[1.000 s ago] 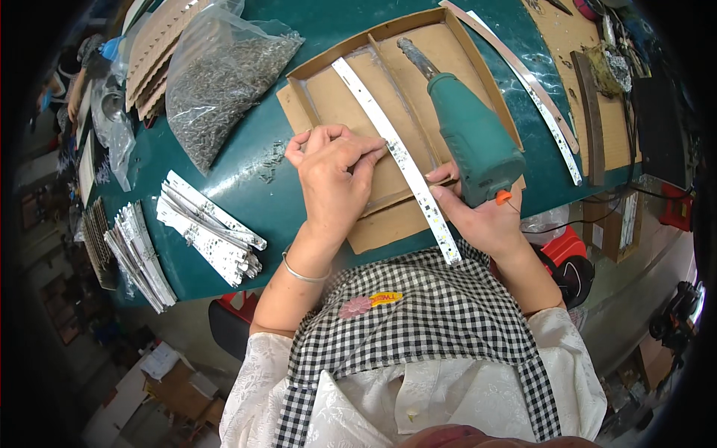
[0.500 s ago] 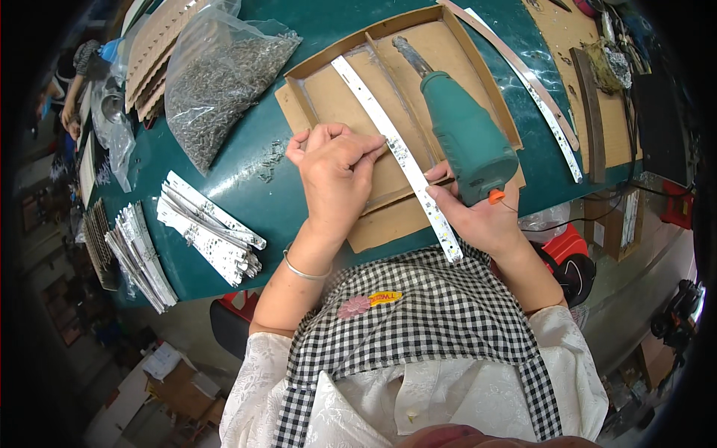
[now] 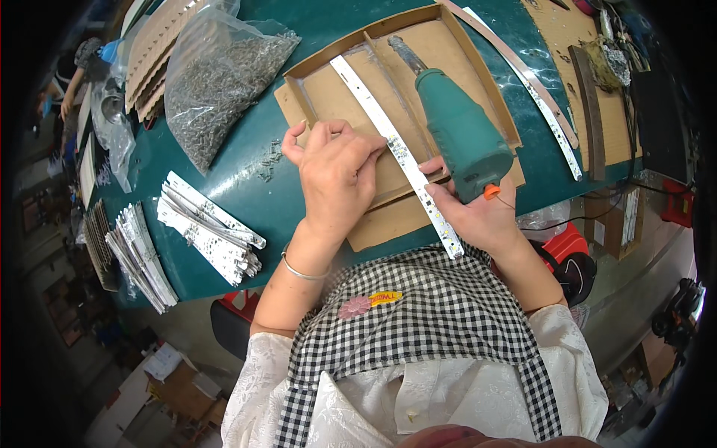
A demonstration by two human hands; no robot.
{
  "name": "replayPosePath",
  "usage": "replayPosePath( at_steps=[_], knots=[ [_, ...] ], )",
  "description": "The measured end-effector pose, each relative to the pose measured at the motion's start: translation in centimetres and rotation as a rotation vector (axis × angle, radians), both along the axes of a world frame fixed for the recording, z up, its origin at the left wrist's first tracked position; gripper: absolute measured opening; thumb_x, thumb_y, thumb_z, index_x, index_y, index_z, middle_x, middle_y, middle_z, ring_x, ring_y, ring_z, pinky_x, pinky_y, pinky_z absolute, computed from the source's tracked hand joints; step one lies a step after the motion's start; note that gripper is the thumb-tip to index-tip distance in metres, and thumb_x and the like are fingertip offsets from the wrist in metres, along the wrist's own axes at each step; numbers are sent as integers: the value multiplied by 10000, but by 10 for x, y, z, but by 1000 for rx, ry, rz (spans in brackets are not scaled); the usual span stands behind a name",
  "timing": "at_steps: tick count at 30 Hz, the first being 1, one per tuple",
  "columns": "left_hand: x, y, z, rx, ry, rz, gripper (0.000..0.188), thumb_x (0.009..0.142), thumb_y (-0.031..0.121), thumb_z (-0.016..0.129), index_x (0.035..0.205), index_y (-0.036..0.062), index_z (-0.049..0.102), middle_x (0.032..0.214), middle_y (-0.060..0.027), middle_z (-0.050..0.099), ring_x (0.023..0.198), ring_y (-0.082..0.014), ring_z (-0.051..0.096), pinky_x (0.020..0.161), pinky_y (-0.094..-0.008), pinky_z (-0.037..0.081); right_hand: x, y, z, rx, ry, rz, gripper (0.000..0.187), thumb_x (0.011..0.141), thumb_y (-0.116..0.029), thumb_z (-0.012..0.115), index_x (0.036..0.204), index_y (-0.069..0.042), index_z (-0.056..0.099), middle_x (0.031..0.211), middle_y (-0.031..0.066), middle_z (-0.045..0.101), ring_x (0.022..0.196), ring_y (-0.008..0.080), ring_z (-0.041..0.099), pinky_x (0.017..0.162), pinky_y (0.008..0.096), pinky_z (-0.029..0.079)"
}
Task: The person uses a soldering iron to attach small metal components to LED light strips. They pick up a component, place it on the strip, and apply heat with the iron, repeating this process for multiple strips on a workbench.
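Note:
A long white LED strip (image 3: 371, 106) slants across a shallow cardboard tray (image 3: 328, 63), its near end reaching over my apron. My left hand (image 3: 337, 168) is closed at the strip's left edge, thumb and index finger pinched; anything small between them is hidden. On the other side my right hand (image 3: 482, 216) has its thumb and fingers closed at the strip's right edge. A green tapered power tool (image 3: 464, 134) with a metal shaft and an orange end piece covers part of this hand. Whether the palm supports the tool is hidden.
Bundles of white strips (image 3: 205, 231) lie at left on the green table (image 3: 246, 194). Behind them are a clear bag of small metal parts (image 3: 224, 82), loose pieces (image 3: 270, 160) and stacked corrugated sheets (image 3: 160, 45). Curved strips (image 3: 534, 82) lie right of the tray.
The green tool has shifted slightly left. My right hand and the strip's near end have moved up a little. My left hand stays pinched at the strip with a small shift of its fingers.

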State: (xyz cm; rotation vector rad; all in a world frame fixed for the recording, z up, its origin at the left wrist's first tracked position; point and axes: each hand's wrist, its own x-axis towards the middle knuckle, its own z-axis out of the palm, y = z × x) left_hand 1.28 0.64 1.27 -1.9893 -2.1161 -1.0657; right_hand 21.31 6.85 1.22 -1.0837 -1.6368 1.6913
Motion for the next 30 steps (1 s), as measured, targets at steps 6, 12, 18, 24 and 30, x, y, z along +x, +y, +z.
replayPosePath(
  at_steps=[6,12,18,24,30],
  knots=[
    [1,1,2,-20,97,-33,186,713,15,766,842,145,740,733,7,641,862,-189,614,996,-506,310,1,1,-3,13,-20,7,477,769,-22,783,1185,-25,550,1006,80,670,857,173,679,781,297,542],
    [-2,2,4,-69,-31,-28,185,718,27,806,871,126,776,753,-17,651,863,-190,620,991,-434,334,2,0,-4,28,43,10,428,806,31,753,1184,-13,559,1025,52,671,848,134,675,751,269,546],
    [-5,-1,1,-39,-226,3,154,715,70,831,846,132,779,686,19,631,843,-159,604,998,-466,306,34,2,9,41,279,70,534,890,69,646,1383,46,441,1113,131,637,896,206,683,652,275,548],
    [-6,-2,-6,7,-193,24,137,713,99,846,824,143,778,673,27,635,817,-140,607,1007,-470,297,81,0,23,-177,344,61,719,872,-89,741,1441,116,352,1368,276,502,788,205,623,486,296,548],
    [-6,-2,-7,8,-186,42,107,720,104,838,796,147,776,678,29,647,813,-132,622,1017,-485,292,92,-8,28,-148,261,51,715,857,-139,790,1389,129,395,1303,247,523,697,172,547,481,297,542]
  ],
)
